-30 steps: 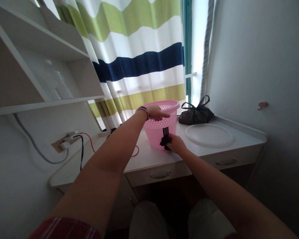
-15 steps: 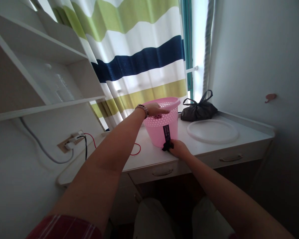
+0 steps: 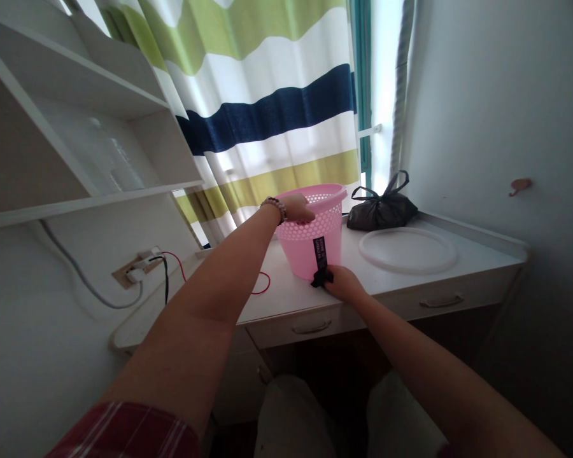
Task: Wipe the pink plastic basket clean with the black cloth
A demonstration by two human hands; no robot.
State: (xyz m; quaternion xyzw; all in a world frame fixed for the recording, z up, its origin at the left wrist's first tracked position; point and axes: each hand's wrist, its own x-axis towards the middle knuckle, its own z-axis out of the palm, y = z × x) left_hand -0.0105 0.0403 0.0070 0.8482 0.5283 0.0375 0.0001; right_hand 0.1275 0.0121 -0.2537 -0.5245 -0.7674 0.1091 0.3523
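Note:
A pink plastic basket [image 3: 296, 259], pierced with holes in its upper half, stands upright on the white desk. My left hand [image 3: 297, 208], with a beaded bracelet at the wrist, grips the near side of its rim; some fingers are hidden. Low on the basket's front, my right hand [image 3: 342, 282] pinches the bunched lower end of a black strap [image 3: 319, 252]. White lettering runs along the strap's flat part, which lies against the basket wall.
A knotted black plastic bag [image 3: 382, 213] sits at the back right. Before it lies a white ring-shaped rim [image 3: 409, 251]. A red cable [image 3: 266, 287] crosses the desk [image 3: 286, 304] at left. A wall socket [image 3: 136, 272] and shelf [image 3: 95, 202] are on the left.
My left forefinger, stretched out before, has curled in at the basket's rim. My right hand keeps hold of the strap, nearly in the same spot.

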